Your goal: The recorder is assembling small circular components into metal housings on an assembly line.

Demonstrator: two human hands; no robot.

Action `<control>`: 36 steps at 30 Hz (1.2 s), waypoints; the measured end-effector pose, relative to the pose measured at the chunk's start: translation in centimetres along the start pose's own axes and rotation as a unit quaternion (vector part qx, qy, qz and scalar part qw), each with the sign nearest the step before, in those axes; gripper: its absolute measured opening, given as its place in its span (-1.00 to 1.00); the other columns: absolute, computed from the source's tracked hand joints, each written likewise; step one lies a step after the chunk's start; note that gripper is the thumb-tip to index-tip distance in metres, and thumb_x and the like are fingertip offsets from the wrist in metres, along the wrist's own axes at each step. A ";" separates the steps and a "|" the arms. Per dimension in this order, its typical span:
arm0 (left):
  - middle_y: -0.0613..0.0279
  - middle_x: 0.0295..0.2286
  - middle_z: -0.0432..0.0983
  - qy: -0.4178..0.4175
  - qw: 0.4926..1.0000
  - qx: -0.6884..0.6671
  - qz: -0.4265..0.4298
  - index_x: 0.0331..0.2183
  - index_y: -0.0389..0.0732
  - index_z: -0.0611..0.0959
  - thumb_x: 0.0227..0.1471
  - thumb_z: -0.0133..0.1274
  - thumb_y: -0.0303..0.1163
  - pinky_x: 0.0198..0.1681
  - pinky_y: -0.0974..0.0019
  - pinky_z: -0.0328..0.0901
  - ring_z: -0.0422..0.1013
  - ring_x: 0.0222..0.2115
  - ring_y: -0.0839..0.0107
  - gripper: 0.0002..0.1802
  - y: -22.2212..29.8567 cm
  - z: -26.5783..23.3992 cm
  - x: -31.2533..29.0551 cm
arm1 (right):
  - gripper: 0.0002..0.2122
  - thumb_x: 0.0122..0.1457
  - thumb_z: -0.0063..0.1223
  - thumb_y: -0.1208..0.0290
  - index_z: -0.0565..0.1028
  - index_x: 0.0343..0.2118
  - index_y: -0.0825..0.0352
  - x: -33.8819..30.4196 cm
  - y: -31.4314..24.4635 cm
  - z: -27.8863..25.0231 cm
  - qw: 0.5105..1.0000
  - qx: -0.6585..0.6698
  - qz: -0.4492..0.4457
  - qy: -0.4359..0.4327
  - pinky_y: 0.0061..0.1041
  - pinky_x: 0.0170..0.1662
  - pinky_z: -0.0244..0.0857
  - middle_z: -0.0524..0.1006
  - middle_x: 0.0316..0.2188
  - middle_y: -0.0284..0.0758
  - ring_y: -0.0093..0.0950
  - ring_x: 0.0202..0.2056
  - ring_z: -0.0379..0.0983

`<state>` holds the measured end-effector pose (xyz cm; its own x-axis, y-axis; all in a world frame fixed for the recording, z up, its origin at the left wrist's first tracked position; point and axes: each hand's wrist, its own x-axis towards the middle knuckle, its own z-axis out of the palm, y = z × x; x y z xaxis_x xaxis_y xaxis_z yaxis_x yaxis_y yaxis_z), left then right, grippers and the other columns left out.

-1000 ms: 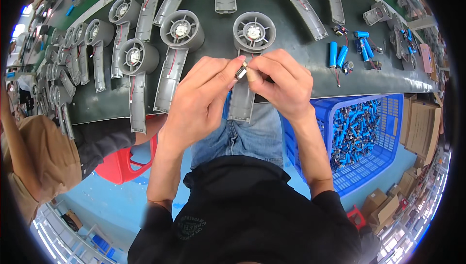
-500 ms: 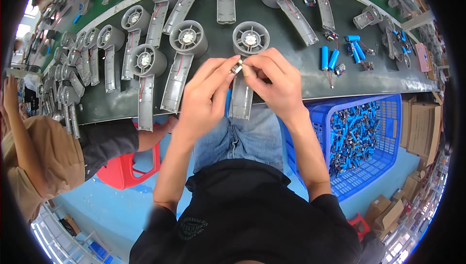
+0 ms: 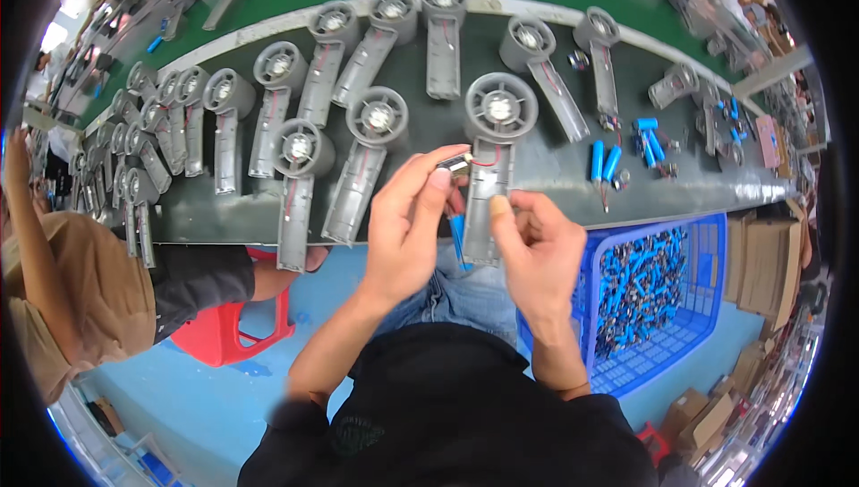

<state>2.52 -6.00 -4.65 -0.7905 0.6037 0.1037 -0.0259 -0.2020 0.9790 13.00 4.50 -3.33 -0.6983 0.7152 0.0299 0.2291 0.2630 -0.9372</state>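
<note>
1. At the far left, a co-worker's tan sleeve (image 3: 63, 281) and a red plastic stool (image 3: 228, 330) are seen above the pale blue floor (image 3: 179, 397).
2. On the dark bench (image 3: 224, 209), rows of grey moulded fan housings (image 3: 300, 151) are laid out, each with a round ribbed head and a long flat handle shell.
3. The left hand (image 3: 403, 227) is held at the bench's near edge; a small silvery cylindrical part (image 3: 455, 163), joined to a thin red wire, is pinched between its thumb and forefinger.
4. A blue cylindrical cell (image 3: 458, 238) is partly seen between the two hands, below the pinched part.
5. One grey fan housing (image 3: 490, 174) lies lengthwise over the bench edge, its open handle shell touched by both hands.
6. The right hand (image 3: 537, 254) is curled around the lower end of that handle, the thumb pressed onto its edge.
7. Loose blue cells (image 3: 604, 160) lie on the bench further right.
8. A blue latticed plastic crate (image 3: 707, 245), filled with similar cells, stands beside the right knee.
</note>
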 end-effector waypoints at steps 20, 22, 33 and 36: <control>-0.07 -0.44 0.63 0.172 0.895 0.412 0.014 -0.38 -0.35 0.71 -0.02 -0.03 -0.38 -0.30 0.19 0.44 0.58 -0.44 0.17 -0.71 0.1 -26.9 37.1 | -0.60 0.12 0.14 0.13 0.57 -0.20 0.44 39.9 -6.8 29.3 0.926 -0.274 -0.163 -0.201 -0.14 0.01 0.37 0.58 -0.19 0.07 -0.01 -0.09 0.51; -0.09 -0.35 0.62 0.197 0.802 0.561 0.058 -0.24 -0.24 0.70 -0.06 0.05 -0.30 -0.12 0.13 0.42 0.55 -0.30 -0.01 -0.66 0.1 -28.0 37.9 | -0.59 0.14 0.13 0.11 0.57 -0.20 0.45 40.4 -5.6 29.2 0.924 -0.286 -0.157 -0.201 -0.13 0.00 0.37 0.58 -0.20 0.08 -0.01 -0.08 0.51; -0.13 -0.08 0.49 0.151 0.691 0.707 0.027 0.00 -0.28 0.57 -0.18 0.28 -0.34 0.09 0.10 0.30 0.40 -0.01 -0.05 -0.37 4.2 -37.8 36.5 | -0.64 0.22 0.09 0.16 0.58 -0.19 0.44 34.7 -10.2 11.7 0.927 -0.237 -0.254 -0.141 -0.50 -0.29 0.37 0.61 -0.48 -0.28 -0.54 -0.43 0.51; -0.07 -0.10 0.51 0.223 0.673 0.683 0.177 -0.02 -0.24 0.58 -0.12 0.29 -0.29 0.07 0.12 0.30 0.42 -0.04 -0.02 -0.43 8.4 -36.0 32.4 | -0.72 0.24 0.10 0.24 0.57 -0.20 0.41 30.4 -10.0 2.7 0.950 -0.203 -0.200 -0.126 -0.61 -0.37 0.26 0.51 -0.53 -0.47 -0.68 -0.48 0.37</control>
<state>-45.35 -15.93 0.58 -0.7118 0.3508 0.6086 0.5578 0.8088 0.1862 -12.37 21.82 6.03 -0.9130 0.3407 0.2244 0.1174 0.7461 -0.6554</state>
